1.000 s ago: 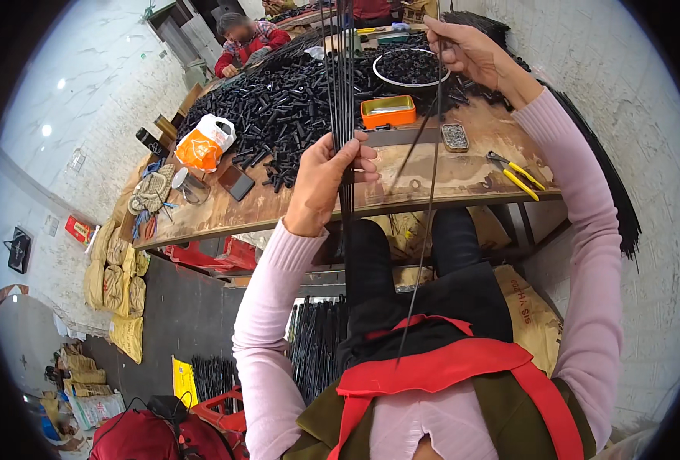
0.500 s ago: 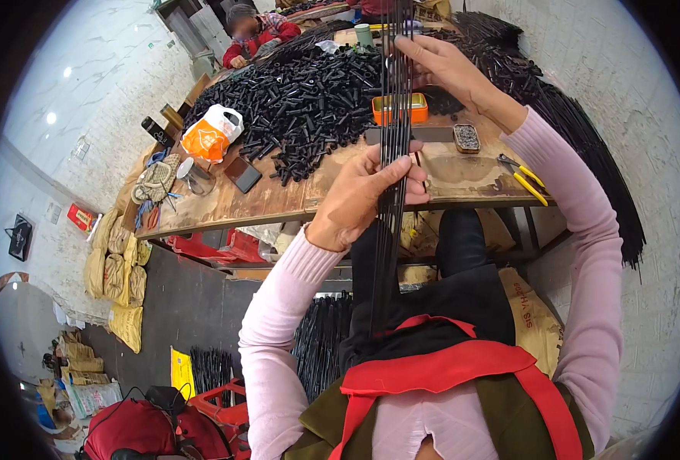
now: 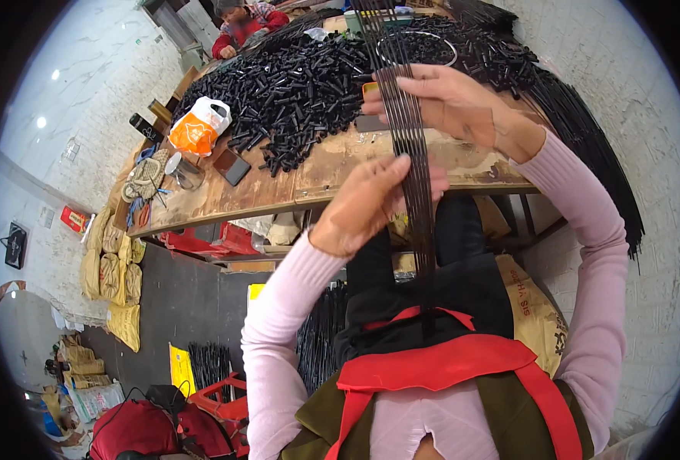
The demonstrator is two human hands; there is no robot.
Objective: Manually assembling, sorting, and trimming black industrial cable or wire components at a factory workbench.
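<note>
A bundle of long, thin black rods (image 3: pixel 409 139) stands nearly upright before me, spread slightly like a fan, its lower ends down at my lap. My left hand (image 3: pixel 370 198) grips it around the middle, thumb in front and fingers behind, partly blurred. Higher up, my right hand (image 3: pixel 459 107) has its thumb across the front of the rods and its fingers reaching behind them, also blurred. Behind the bundle an orange container (image 3: pixel 370 93) is mostly hidden by the right hand.
A heap of short black tubes (image 3: pixel 294 100) covers much of the wooden table (image 3: pixel 324 170). Left of it lie an orange-and-white bag (image 3: pixel 200 126), a dark flat box (image 3: pixel 231 166) and a clear cup (image 3: pixel 184 172). Long black rods (image 3: pixel 585 146) hang over the right side. Another person (image 3: pixel 249 31) sits at the far left.
My right hand has slid down along the rods, nearer the left hand. The bundle's top now leans left. The view has shifted slightly, and the yellow-handled pliers no longer show.
</note>
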